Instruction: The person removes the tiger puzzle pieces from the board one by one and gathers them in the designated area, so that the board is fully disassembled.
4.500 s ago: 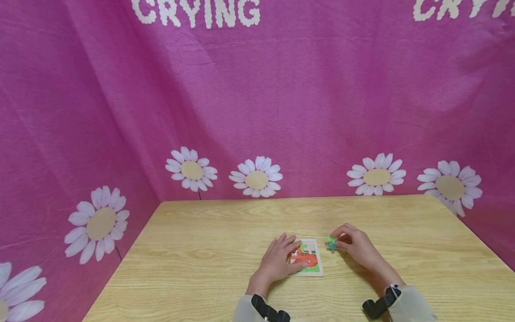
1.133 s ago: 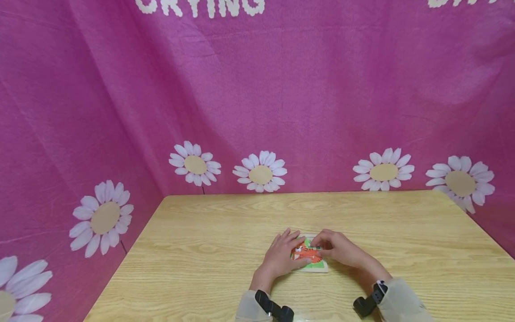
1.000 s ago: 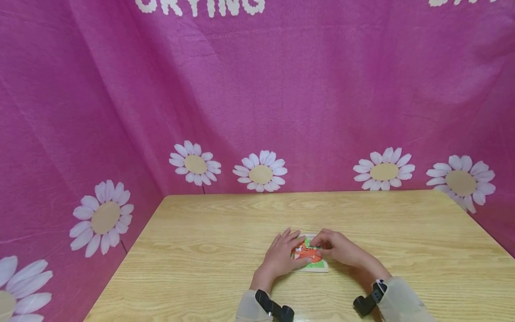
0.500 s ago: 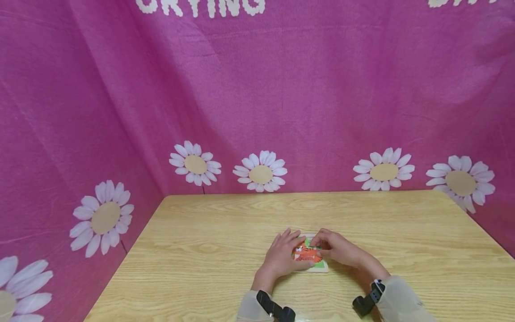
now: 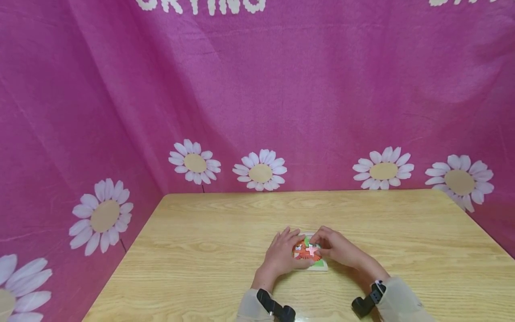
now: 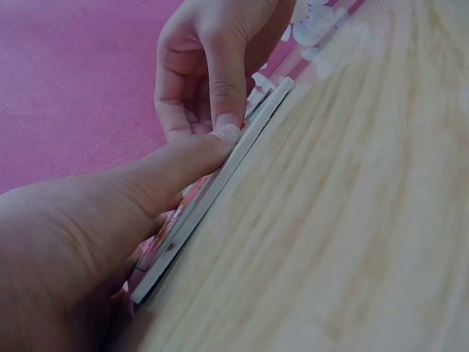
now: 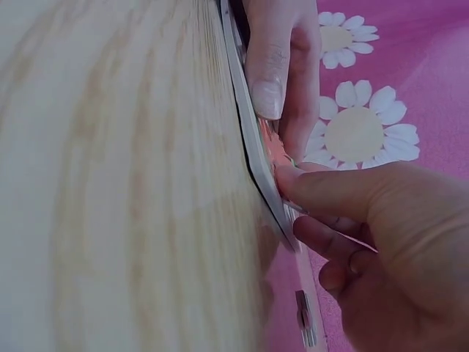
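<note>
In the head view, resting the left hand [image 5: 281, 255] over the left part of a tiger puzzle [image 5: 302, 256], with fingers spread wide toward the far side and thumb stretched along the near side. Pinching a puzzle piece [image 5: 312, 251] narrowly between thumb and fingers of the right hand [image 5: 339, 248], over the right part of the puzzle; cannot tell whether seated in a gap. Showing orange, green and a pale frame [image 5: 320, 269] between the hands, on a wooden table [image 5: 201, 241]. Wearing light sleeves [image 5: 252, 307] and a black camera [image 5: 275, 306] on each wrist. Facing a pink curtain [image 5: 257, 98] printed with white daisies [image 5: 260, 173] and cut-off white letters [image 5: 201, 6]. In the left wrist view, laying the left thumb at the near edge of the frame, seemingly overlapping the right thumb from this angle, with the other left fingers mostly hidden behind. In the right wrist view, setting the right thumb beside an orange patch of the puzzle, with the lower fingers curled, and pointing the left thumb along the same edge, near but apart from the right one.
</note>
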Demonstrator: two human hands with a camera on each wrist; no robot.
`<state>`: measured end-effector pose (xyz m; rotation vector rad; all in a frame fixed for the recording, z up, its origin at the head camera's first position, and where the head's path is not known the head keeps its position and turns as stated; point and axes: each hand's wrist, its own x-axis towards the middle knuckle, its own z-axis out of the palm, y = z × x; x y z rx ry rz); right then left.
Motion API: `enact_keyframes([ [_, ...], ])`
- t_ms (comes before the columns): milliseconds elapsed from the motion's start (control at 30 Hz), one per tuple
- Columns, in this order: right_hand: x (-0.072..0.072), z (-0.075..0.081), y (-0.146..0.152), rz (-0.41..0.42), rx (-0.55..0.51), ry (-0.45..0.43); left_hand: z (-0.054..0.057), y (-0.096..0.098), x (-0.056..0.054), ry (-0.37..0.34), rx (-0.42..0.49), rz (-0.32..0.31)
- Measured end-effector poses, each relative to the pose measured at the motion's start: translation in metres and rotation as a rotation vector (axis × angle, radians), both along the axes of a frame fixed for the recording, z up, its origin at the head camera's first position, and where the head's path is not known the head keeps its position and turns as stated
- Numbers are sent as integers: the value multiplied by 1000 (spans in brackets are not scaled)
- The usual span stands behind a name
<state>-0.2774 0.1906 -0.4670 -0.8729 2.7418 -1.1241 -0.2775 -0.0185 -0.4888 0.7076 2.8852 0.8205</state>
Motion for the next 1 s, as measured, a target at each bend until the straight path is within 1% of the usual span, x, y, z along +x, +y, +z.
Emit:
enact_keyframes([
  [133,1,0,0,-2,-9,34,0,-1,0,0,7,-1],
  [433,1,-2,3,13,-61,74,1,-1,1,-1,11,-5],
  [733,2,-3,3,2,-88,81,0,-1,1,6,-12,-4],
  [1000,3,-1,1,4,-87,118,1,0,1,-9,6,1],
])
